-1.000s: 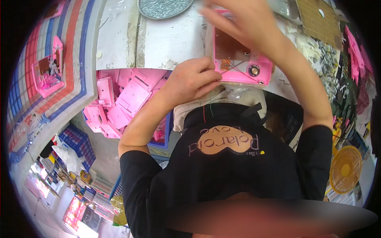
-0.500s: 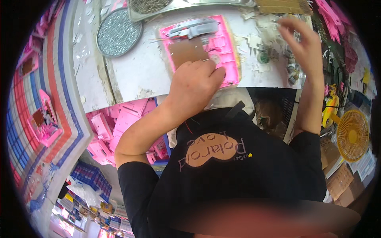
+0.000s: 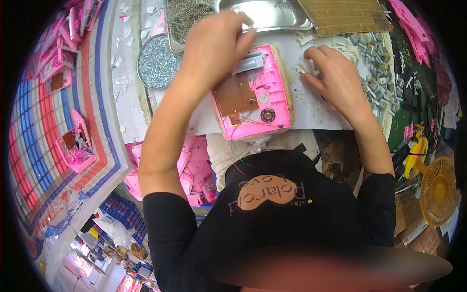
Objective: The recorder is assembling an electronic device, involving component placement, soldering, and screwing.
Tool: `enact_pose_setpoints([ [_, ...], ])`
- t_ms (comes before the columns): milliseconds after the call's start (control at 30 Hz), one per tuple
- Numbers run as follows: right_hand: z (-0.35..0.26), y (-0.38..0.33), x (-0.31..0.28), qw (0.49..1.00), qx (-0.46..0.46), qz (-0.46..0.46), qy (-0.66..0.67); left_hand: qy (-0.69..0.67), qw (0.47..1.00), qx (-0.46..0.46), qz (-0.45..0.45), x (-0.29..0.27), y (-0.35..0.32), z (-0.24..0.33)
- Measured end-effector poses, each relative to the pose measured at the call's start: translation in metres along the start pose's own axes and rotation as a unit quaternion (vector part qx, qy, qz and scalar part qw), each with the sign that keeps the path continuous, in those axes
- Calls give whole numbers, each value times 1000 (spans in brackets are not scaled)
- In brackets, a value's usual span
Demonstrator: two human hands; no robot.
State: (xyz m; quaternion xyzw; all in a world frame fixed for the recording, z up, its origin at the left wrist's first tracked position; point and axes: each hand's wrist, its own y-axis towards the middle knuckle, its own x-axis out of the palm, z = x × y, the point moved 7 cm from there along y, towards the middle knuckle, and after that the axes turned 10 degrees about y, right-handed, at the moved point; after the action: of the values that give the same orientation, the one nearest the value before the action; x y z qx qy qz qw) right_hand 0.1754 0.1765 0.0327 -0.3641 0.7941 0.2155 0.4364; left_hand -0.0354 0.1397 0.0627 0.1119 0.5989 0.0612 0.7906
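My left hand (image 3: pixel 214 48) is stretched over the far left of the table, at the edge of a steel tray part holding small dark metal pieces (image 3: pixel 190 18). Its thumb and index finger are apart, and the other fingers are partly hidden. Below it lies a pink plastic casing (image 3: pixel 278 100) with a brown board (image 3: pixel 236 97), a grey part (image 3: pixel 250 62), a white disc (image 3: pixel 263 98), a round black part (image 3: pixel 267 115) and thin wires. My right hand (image 3: pixel 336 80) hovers right of the casing by loose white plastic pieces (image 3: pixel 344 47), thumb and fingers spread.
A round dish of shiny small metal pieces (image 3: pixel 159 62) stands at the left. A shiny steel tray (image 3: pixel 272 14) and brown cardboard (image 3: pixel 340 17) lie at the back. Grey and white parts (image 3: pixel 382 78) are heaped at the right, near a yellow fan (image 3: pixel 439 191). Pink casings (image 3: pixel 197 170) sit below the table.
My left hand has left the casing's near part and moved away to the steel tray. The right hand has come left, closer to the casing. The whole view has shifted.
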Motion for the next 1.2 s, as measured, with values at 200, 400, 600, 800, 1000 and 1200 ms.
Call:
enact_pose_setpoints([
  [200, 9, -4, -13, 996, 10, 41, 83, 214, 956, -94, -175, 84, 73, -54],
  [400, 7, -20, -46, 959, -2, 181, 216, 62, 997, -6, 43, 18, 74, -19],
  [600, 17, -26, -48, 947, -1, 194, 256, 106, 994, 26, -29, 20, 75, -25],
  [800, -12, -14, -42, 953, -16, 161, 257, 82, 996, -8, -37, 108, 101, -21],
  [1000, 10, -16, -45, 930, 26, 164, 329, 53, 998, -36, -15, 57, 80, -19],
  [1200, 21, 38, -37, 907, 30, 98, 408, -134, 990, -42, -28, 41, 52, -23],
])
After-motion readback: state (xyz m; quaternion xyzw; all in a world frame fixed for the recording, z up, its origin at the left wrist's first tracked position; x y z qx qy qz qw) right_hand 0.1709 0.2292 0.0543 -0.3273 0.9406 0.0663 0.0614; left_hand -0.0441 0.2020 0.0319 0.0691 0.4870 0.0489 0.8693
